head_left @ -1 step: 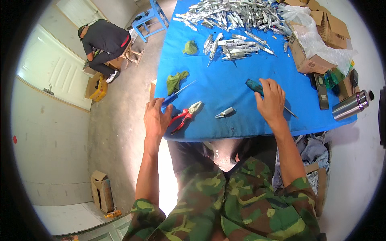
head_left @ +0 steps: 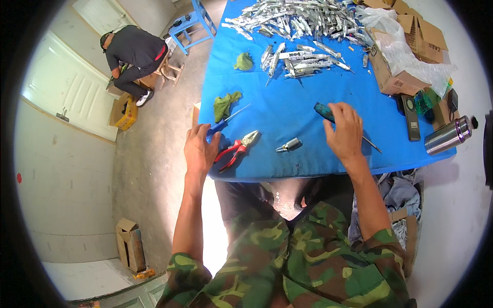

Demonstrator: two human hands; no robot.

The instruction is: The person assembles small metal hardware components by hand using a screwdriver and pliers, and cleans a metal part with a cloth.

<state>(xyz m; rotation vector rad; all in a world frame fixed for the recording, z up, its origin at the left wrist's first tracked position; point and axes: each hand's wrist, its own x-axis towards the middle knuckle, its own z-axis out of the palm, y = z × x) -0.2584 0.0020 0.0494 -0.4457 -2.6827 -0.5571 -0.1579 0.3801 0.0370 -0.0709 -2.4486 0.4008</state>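
Observation:
My right hand [head_left: 345,131] lies over a screwdriver [head_left: 324,111] with a teal handle, fingers curled round it and thumb on the near side. Its metal shaft sticks out to the right beneath the hand. My left hand [head_left: 200,149] rests at the table's left edge, thumb spread from the fingers. Just beyond it lies a blue-handled screwdriver [head_left: 217,127], partly hidden by the fingers. Red-handled pliers [head_left: 238,150] sit right of that hand, jaws pointing away. Between my hands lies a small metal cylindrical piece [head_left: 290,144] with thin prongs.
Green rags [head_left: 223,105] and a large heap of metallic strip parts [head_left: 303,18] lie on the blue-covered table [head_left: 277,102], with a smaller pile [head_left: 308,62] nearer. A cardboard box [head_left: 393,74] and a steel bottle [head_left: 448,136] stand right. A person [head_left: 136,49] sits far left.
My right hand has shifted very slightly to the left over the teal-handled screwdriver. Everything else looks the same.

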